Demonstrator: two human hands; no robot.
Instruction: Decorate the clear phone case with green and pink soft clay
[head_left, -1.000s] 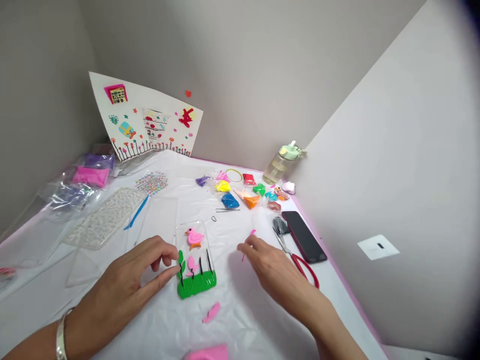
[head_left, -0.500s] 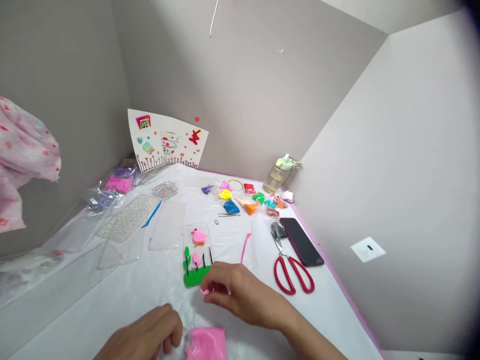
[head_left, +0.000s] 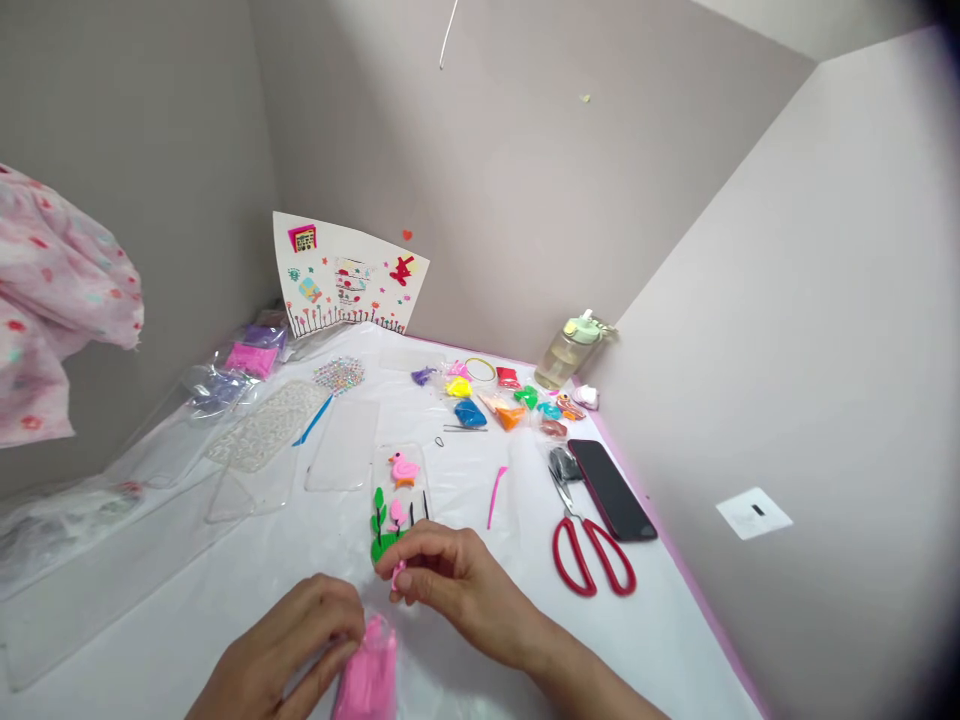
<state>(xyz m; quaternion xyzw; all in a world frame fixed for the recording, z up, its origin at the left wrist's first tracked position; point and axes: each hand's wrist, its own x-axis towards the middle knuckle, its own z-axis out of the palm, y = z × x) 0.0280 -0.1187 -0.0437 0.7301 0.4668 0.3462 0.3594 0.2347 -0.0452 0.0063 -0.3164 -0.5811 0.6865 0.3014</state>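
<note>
My right hand (head_left: 442, 570) pinches a small lump of pink clay (head_left: 397, 573) between thumb and fingertips. It hovers at the lower edge of a clear phone case (head_left: 420, 460) decorated with a pink clay bird (head_left: 405, 468), green clay grass (head_left: 384, 545), leaves, a pink flower and black stems. Part of the grass is hidden behind the fingers. My left hand (head_left: 307, 640) has its fingers closed on the top of a clear bag of pink clay (head_left: 367, 670) at the front of the table.
To the right lie red-handled scissors (head_left: 594, 560), a black phone (head_left: 613, 490) and a pink modelling tool (head_left: 496, 497). Several colourful clay packets (head_left: 471, 413) and a bottle (head_left: 571, 350) stand farther back. Clear cases (head_left: 341, 445), a blue tool (head_left: 313, 420) and rhinestones (head_left: 340, 375) are on the left.
My left hand has moved to the bag of pink clay and gripped its top, and the bag has shifted left. My right hand has moved slightly left with the pink lump. The view has shifted a little.
</note>
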